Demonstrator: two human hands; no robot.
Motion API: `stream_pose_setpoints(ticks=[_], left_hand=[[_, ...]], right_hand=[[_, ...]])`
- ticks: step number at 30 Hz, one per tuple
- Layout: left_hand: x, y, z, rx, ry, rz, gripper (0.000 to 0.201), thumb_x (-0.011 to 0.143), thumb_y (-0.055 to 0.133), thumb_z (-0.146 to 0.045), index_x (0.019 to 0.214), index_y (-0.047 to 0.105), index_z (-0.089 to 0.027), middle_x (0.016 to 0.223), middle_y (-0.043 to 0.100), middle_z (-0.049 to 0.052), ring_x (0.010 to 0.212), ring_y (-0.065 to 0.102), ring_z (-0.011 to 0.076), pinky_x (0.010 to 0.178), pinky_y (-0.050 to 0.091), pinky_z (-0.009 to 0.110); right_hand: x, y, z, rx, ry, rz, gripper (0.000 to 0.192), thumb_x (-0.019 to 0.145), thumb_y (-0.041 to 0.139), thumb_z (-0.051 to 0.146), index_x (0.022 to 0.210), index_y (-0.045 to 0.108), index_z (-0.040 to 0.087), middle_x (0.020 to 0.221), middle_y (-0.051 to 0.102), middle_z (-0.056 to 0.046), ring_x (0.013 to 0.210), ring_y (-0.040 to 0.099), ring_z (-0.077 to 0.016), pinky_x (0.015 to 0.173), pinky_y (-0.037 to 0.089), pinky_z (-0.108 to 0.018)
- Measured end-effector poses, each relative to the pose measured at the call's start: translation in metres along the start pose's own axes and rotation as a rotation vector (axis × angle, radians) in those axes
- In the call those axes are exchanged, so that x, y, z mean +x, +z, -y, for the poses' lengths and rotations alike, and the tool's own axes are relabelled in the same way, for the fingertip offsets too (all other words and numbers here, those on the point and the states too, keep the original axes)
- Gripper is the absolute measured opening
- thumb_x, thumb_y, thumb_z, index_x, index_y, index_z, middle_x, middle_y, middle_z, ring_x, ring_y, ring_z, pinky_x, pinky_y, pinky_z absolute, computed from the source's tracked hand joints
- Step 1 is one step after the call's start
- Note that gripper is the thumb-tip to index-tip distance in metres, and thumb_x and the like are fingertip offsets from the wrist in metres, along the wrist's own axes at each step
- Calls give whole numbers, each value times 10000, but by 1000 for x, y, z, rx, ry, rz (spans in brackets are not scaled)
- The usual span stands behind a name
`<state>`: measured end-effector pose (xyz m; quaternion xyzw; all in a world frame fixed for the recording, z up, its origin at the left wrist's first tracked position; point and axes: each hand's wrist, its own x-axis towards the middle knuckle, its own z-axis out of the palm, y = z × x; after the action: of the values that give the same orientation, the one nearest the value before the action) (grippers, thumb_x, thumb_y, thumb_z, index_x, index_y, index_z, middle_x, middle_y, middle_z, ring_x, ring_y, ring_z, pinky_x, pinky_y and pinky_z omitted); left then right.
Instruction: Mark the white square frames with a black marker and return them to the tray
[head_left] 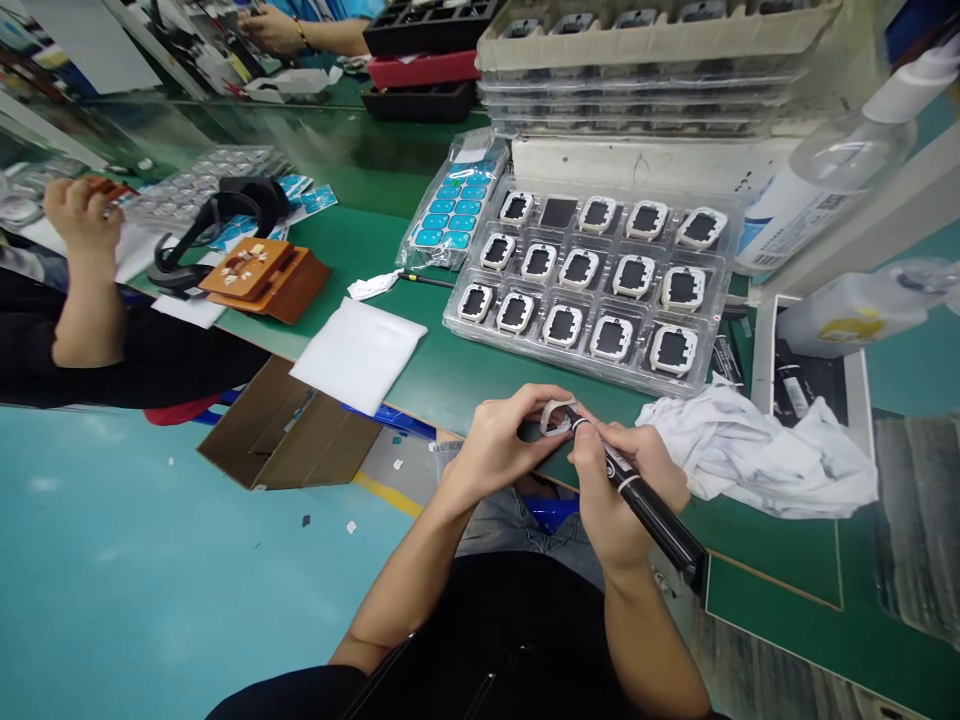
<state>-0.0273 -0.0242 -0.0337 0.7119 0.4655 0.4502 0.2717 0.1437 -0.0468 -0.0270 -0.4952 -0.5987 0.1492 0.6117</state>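
I had my left hand [499, 440] curled around a small white frame [556, 418], pinching it between thumb and fingertips just above the near edge of the green table [450, 370]. My right hand [626, 480] was closed around a black pen [641, 497], its tip laid against the frame, the barrel running back past my wrist toward the near right. The frame's dark inner part was mostly hidden by my fingers, so I could not tell whether it was a screen or a bare opening.

Just beyond my hands, toward the middle of the table, sat a clear tray [592, 290] with rows of like white-framed pieces in its pockets. Behind it, at the far edge, stood a stack of trays [645, 70]. A crumpled white cloth [757, 455] lay just beside my right hand, near the right edge. A white foam pad [358, 352] rested at the near edge to my left, with a sheet of blue stickers [454, 210] farther back and a brown block [259, 275] further left. A clear bottle [825, 170] lay tilted toward the far right corner.

At the left edge a co-worker's hand [79, 215] was raised in a loose fist; another person's hand [274, 28] showed at the far left corner.
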Motion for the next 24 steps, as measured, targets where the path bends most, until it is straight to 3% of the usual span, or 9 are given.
stream_pose_setpoints(ticks=[9, 16, 24], left_hand=[[3, 0, -5, -202, -35, 14, 380, 1000, 946, -219, 1333, 763, -215, 1142, 931, 39, 1030, 939, 198, 928, 769, 238], [4, -1, -9, -237, -94, -9, 500, 895, 1057, -290, 1292, 767, -202, 1019, 925, 23, 899, 927, 202, 900, 790, 285], [7, -4, -7, -241, -187, 29, 584, 859, 1089, -477, 1273, 784, -199, 991, 902, 36, 888, 896, 216, 868, 760, 303]], right_hand=[[-1, -1, 0, 83, 8, 3, 150, 1098, 825, 225, 983, 737, 261, 823, 821, 23, 660, 802, -184, 749, 714, -292], [-3, -2, 1, 147, 63, -22, 125, 1085, 847, 229, 997, 767, 265, 809, 806, 33, 798, 862, -205, 877, 749, -318], [-10, -3, -4, 242, 126, -12, 94, 1079, 876, 246, 1047, 788, 255, 796, 787, 22, 956, 910, -266, 942, 768, -385]])
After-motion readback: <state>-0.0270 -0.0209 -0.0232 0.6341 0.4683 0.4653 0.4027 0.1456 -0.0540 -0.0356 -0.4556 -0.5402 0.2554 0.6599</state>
